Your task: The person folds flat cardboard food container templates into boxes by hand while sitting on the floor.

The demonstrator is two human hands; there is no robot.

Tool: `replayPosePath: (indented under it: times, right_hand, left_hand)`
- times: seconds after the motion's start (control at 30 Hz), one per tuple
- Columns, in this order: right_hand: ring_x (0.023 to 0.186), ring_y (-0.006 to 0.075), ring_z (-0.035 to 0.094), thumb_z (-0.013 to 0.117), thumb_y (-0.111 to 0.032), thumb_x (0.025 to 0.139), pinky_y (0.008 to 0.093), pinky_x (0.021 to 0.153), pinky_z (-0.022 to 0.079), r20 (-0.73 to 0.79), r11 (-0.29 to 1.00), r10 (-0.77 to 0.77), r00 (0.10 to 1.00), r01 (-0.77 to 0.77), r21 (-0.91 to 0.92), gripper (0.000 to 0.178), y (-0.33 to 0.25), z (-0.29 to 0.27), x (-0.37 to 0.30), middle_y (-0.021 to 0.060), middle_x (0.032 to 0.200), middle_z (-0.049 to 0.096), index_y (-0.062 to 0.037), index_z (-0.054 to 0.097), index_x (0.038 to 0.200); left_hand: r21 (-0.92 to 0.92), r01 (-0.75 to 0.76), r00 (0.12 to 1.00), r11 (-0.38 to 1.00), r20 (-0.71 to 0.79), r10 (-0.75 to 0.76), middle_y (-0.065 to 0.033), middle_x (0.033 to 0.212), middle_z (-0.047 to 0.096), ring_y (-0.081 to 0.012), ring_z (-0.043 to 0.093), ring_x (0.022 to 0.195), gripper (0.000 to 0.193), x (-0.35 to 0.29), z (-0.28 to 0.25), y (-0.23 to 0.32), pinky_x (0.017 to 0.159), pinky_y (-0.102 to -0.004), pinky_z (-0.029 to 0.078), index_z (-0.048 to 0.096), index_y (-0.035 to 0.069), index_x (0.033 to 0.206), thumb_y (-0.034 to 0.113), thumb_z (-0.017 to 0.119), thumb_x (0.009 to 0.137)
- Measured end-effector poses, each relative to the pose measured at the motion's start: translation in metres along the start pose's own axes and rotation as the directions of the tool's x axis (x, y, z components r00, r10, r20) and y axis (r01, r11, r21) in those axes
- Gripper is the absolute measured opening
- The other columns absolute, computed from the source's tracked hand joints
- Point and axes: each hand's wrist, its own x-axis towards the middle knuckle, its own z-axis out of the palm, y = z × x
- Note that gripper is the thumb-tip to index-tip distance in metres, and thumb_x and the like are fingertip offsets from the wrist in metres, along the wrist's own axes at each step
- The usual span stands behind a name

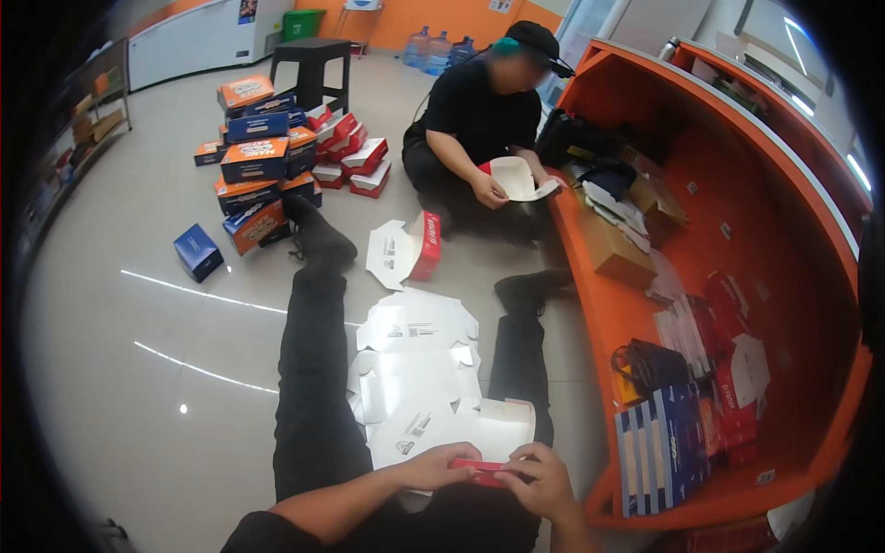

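Between my outstretched legs, a partly folded cardboard food box [505, 426], white inside and red outside, is held low in front of me. My left hand [441, 468] pinches the near red edge from the left, fingers closed. On the same edge, my right hand [544, 481] grips from the right, thumb and fingers bent around the cardboard. Under and beyond the box lie flat white carton blanks [419, 364] with cut flaps, overlapping on my legs and the floor. Past them rests a half-folded red and white box [427, 247].
A seated co-worker [479, 115] holds another white carton [518, 175]. Folded blue and orange boxes [256, 158] and red boxes [365, 157] are piled far left, near a black stool [312, 64]. An orange shelf unit [590, 369] with flat cartons [664, 452] stands right.
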Motion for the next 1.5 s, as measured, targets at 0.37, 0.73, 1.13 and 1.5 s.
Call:
replayPosePath:
  times: [0.37,0.73,1.13,1.5]
  right_hand:
    - [0.101,0.0200,0.068,0.082,-0.023,0.082,0.0448,0.107,0.040,0.213,0.971,-0.164,0.963,0.196,-0.139,0.016,0.008,-0.003,0.012,0.0003,0.097,0.075,-0.0153,0.078,0.095]
    - [0.078,0.0214,0.066,0.079,-0.021,0.084,0.0396,0.098,0.038,-0.077,0.989,-0.007,0.997,-0.005,-0.147,0.014,0.017,-0.021,0.011,0.0045,0.080,0.073,-0.0100,0.077,0.092]
    - [0.085,0.0214,0.065,0.071,-0.019,0.090,0.0424,0.096,0.033,0.075,0.970,-0.162,0.984,0.172,-0.174,0.010,-0.008,0.030,0.021,0.0024,0.089,0.074,-0.0127,0.075,0.096]
    - [0.089,0.0211,0.065,0.073,-0.015,0.087,0.0470,0.102,0.032,0.122,0.967,-0.186,0.975,0.204,-0.152,0.009,-0.010,0.020,0.019,0.0013,0.089,0.074,-0.0121,0.074,0.095]
  left_hand:
    - [0.135,-0.089,0.993,0.987,0.083,0.078,-0.0026,0.109,0.063,-0.0110,0.057,0.101,0.030,-0.002,-0.003,0.000,0.092,-0.0292,0.047,0.058,0.006,0.126,0.027,0.061,0.105]
    - [0.851,-0.035,0.946,0.524,-0.141,0.292,-0.0110,0.105,0.072,-0.0331,0.070,0.096,0.025,-0.028,-0.025,0.073,0.084,-0.0393,0.056,0.070,0.011,0.114,0.023,0.073,0.092]
    - [0.904,-0.029,0.791,0.426,-0.240,0.562,-0.0078,0.089,0.074,-0.0306,0.070,0.085,0.020,-0.019,0.008,0.041,0.077,-0.0412,0.055,0.074,0.010,0.100,0.002,0.065,0.083]
    - [0.900,-0.282,0.727,0.332,-0.025,0.686,-0.0035,0.083,0.072,-0.0265,0.070,0.078,0.011,-0.011,-0.005,0.040,0.074,-0.0385,0.054,0.074,0.014,0.091,0.009,0.070,0.081]
